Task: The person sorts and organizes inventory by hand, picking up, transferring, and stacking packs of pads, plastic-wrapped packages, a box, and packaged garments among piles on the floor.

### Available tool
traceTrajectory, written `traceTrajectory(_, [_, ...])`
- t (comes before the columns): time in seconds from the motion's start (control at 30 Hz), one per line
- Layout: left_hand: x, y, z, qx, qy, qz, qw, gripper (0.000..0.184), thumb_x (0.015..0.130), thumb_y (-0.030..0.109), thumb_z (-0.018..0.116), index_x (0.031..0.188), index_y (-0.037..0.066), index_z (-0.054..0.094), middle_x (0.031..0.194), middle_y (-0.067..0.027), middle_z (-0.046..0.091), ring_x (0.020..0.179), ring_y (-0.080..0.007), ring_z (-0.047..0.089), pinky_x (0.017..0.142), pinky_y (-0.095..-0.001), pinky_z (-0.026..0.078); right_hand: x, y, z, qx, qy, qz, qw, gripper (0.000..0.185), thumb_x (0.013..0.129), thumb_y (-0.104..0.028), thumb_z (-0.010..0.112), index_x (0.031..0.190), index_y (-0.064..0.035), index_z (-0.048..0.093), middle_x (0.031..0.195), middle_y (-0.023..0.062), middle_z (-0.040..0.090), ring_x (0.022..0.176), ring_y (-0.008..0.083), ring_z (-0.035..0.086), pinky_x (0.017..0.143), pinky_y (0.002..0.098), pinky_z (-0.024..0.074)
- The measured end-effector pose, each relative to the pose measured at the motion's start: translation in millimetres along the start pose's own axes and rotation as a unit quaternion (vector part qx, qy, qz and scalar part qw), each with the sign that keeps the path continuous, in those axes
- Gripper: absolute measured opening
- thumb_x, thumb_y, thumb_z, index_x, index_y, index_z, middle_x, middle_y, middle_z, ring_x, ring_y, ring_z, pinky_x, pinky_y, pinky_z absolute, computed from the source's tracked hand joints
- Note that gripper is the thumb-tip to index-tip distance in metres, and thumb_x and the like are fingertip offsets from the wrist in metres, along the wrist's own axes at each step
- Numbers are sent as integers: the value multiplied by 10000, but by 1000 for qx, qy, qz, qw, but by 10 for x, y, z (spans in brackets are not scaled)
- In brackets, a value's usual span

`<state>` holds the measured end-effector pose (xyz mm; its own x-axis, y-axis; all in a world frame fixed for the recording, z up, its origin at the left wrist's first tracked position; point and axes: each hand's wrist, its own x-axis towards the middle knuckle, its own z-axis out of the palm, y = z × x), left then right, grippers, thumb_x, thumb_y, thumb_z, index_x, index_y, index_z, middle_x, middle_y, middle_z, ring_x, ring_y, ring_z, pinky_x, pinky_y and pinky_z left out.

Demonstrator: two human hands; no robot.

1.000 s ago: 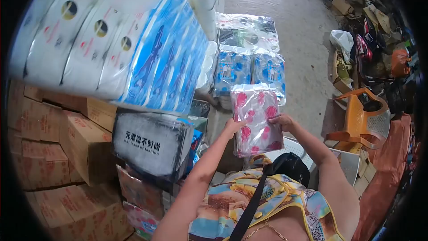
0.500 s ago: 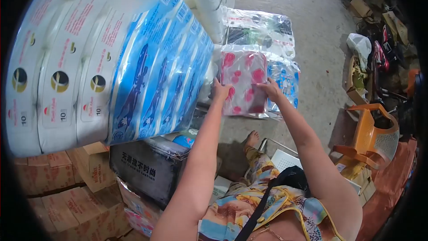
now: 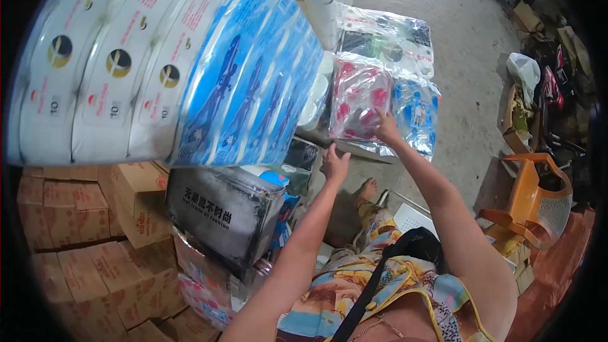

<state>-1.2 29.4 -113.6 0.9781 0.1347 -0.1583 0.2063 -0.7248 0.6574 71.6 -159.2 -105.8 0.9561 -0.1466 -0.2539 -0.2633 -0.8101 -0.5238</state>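
Note:
A plastic-wrapped pack with pink circles lies flat on top of a low stack. My right hand rests at its lower right edge, fingers extended onto the wrap. Just below the pack's near left corner is my left hand, open, thumb and fingers apart, holding nothing. To the right of the pink pack sits a blue-patterned wrapped pack. Behind both lies a clear-wrapped bundle with black and green print.
Tall bundles of blue-and-white wrapped rolls stand at left. Below them are a dark printed box and brown cartons. An orange plastic chair and a white stool stand at right. Clutter lines the far right.
Both hands held the pink pack's sides before. It now lies slightly farther back on the stack. My left hand has let go and drawn back toward me; the view has shifted.

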Motion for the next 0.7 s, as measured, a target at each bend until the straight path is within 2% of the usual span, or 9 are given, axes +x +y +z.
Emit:
traceTrajectory(0.03, [-84,-31,-50,3,6,0,1000,563,668,334,607,1144,134,384,1112,-108,445,1045,-285,405,773,-504,340,13,-113,10,21,0,-1,1000,730,611,-331,652,1238,-316,277,1275,193,251,1165,374,246,905,489,274])
traceTrajectory(0.07, [-169,-14,-123,5,-35,-18,999,557,673,337,603,1143,131,386,1112,-107,449,1039,-285,412,775,-493,345,40,-269,-22,24,1,-6,1000,730,611,-331,652,1238,-316,277,1275,193,251,1165,374,246,905,489,274])
traceTrajectory(0.13, [-357,-65,-179,4,-85,-39,996,542,685,343,592,1137,120,395,1114,-114,451,1028,-291,425,788,-465,352,117,-588,-109,-112,30,-92,989,674,642,-290,620,1233,-309,295,1307,174,198,1192,407,168,909,556,212])
traceTrajectory(0.23, [-648,-322,-156,-10,-123,-54,991,526,698,362,579,1127,108,412,1100,-140,461,1014,-306,440,816,-424,358,377,-891,-73,-108,21,-90,990,596,686,-254,562,1223,-320,312,1336,159,125,1210,432,80,899,618,133])
traceTrajectory(0.27, [-727,-347,-183,-18,-140,-74,987,522,703,369,574,1124,104,418,1090,-148,469,1011,-307,442,818,-416,360,482,-945,-49,-123,16,-92,988,675,655,-322,626,1237,-330,285,1350,148,67,1213,431,42,865,654,139])
traceTrajectory(0.43, [-1005,-689,-104,-85,-138,-93,982,532,698,387,584,1105,76,441,1054,-166,491,982,-311,458,802,-375,379,860,-1038,101,-151,-3,-61,987,665,661,-353,613,1235,-349,277,1351,137,75,1220,415,31,842,681,128])
traceTrajectory(0.5, [-1045,-747,-114,-118,-128,-113,978,555,683,395,603,1093,53,451,1019,-167,510,916,-309,492,756,-356,409,920,-1029,127,-127,-68,-4,990,676,648,-359,624,1230,-357,279,1351,144,60,1217,418,35,832,688,134])
traceTrajectory(0.53, [-1051,-774,-120,-117,-128,-114,978,555,683,395,603,1093,53,451,1019,-167,510,916,-309,492,756,-356,409,977,-1002,251,-74,-56,34,995,676,641,-371,626,1226,-358,287,1349,156,54,1212,423,42,823,692,142])
traceTrajectory(0.7, [-986,-792,-120,-122,-129,-100,979,545,674,380,620,1070,35,476,963,-177,537,817,-287,530,694,-361,431,1005,-1011,255,-73,-90,83,990,671,644,-384,618,1227,-342,289,1348,155,72,1206,430,67,835,681,145])
